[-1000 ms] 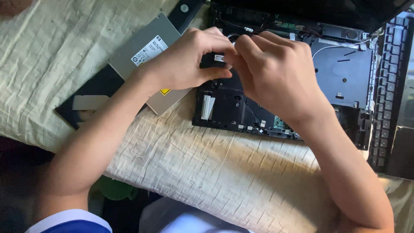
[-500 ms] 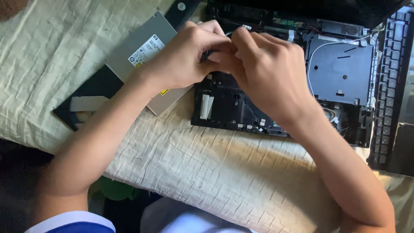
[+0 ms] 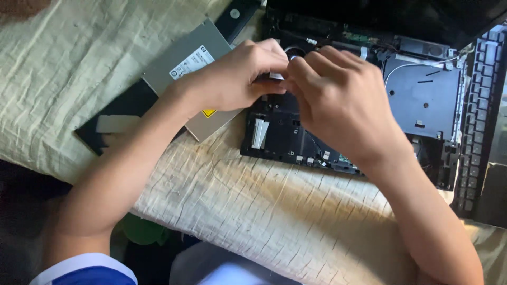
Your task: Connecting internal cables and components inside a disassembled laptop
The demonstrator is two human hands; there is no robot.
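An opened black laptop chassis (image 3: 422, 100) lies on a pale wrinkled cloth, its inner parts exposed. My left hand (image 3: 237, 79) and my right hand (image 3: 338, 100) meet over the chassis's upper left area, fingertips pinched together on a small white part (image 3: 275, 76) that is mostly hidden. Under my left wrist lies a grey metal optical drive (image 3: 185, 58) with a white label and a yellow sticker.
A removed keyboard (image 3: 478, 105) lies at the right of the chassis. A flat black panel (image 3: 113, 124) lies at the left, partly under the drive. The cloth (image 3: 253, 211) hangs over the table's near edge. A green object (image 3: 140, 229) sits below.
Both hands have shifted slightly up and toward the back of the chassis, staying pinched together. The camera view has drifted a little.
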